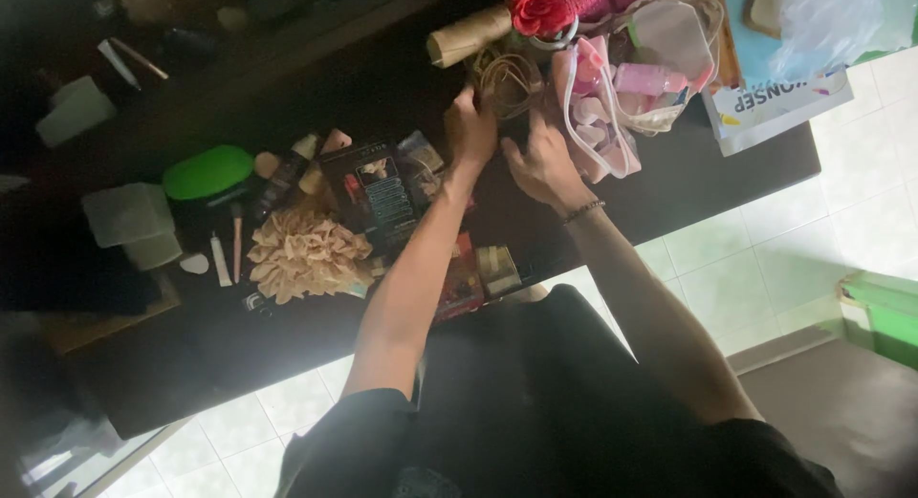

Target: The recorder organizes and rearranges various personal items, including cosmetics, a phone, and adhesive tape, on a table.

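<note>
Both of my hands reach across a dark table [239, 355]. My left hand [469, 127] is closed around strands of a tan twine bundle [507, 77] near the table's far side. My right hand [541, 162], with a beaded bracelet at the wrist, sits just right of it, fingers curled against the edge of a clear pink-trimmed pouch [622, 87] full of small pink bottles. Whether the right hand grips the twine or the pouch is hard to tell. A brown paper roll [467, 34] and a red fabric flower [537, 6] lie just beyond the twine.
Left of my arms lie a dark printed box [378, 194], a beige ruffled scrunchie [304, 252], a green lidded case [207, 171], makeup brushes and tubes [229, 240], white containers [129, 216]. A white paper bag [775, 101] sits at the table's right end. Tiled floor lies below.
</note>
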